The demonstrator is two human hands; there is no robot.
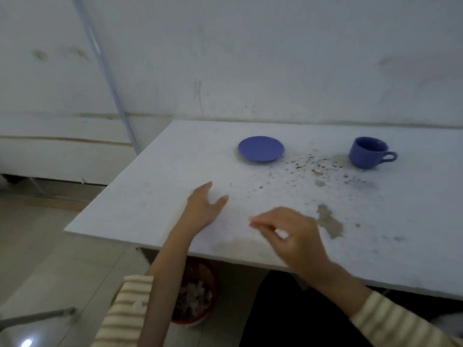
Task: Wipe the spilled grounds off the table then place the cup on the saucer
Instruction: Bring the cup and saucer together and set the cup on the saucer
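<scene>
On the table [155,186], the saucer [261,148] is set left of the cup [368,152], well apart. Spilled grounds [313,169] are scattered between and before them. A basket [195,294] is placed under the table's near edge.

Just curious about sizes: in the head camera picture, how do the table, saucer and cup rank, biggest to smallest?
1. table
2. saucer
3. cup
Saucer looks only slightly wider than the cup, so that order is unsure.

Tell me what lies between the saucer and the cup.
Head view: scattered dark grounds on the table between the saucer and the cup; nothing else.
</scene>
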